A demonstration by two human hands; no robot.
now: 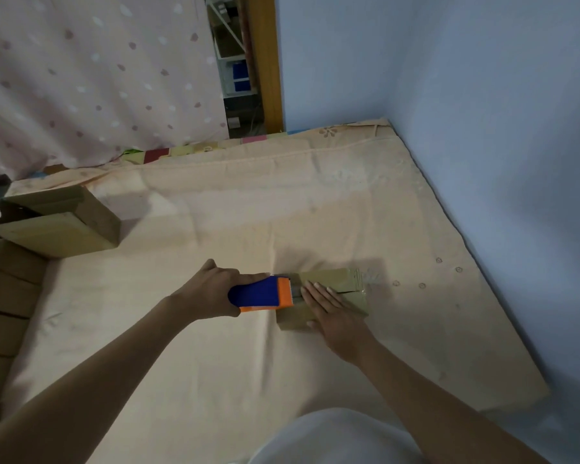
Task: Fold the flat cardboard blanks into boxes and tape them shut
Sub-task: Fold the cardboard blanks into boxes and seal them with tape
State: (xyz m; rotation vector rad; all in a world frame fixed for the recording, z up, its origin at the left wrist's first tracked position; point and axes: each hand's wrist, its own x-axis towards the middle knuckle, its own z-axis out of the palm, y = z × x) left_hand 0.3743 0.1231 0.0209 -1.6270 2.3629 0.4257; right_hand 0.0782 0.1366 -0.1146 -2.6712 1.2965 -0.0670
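A small folded cardboard box [337,279] lies on the peach bedsheet [215,363], right of centre. My right hand [332,308] lies flat on its top, fingers spread, pressing it down. My left hand [211,289] grips a blue and orange tape dispenser [262,295], whose toothed edge meets the box's left end. A strip of clear tape runs along the box's top seam and over its far end.
A larger box [57,219] with open flaps stands at the left edge of the bed. Stacked cardboard [4,313] lines the left side below it. A blue wall [482,128] borders the bed on the right, a dotted curtain [98,78] hangs behind.
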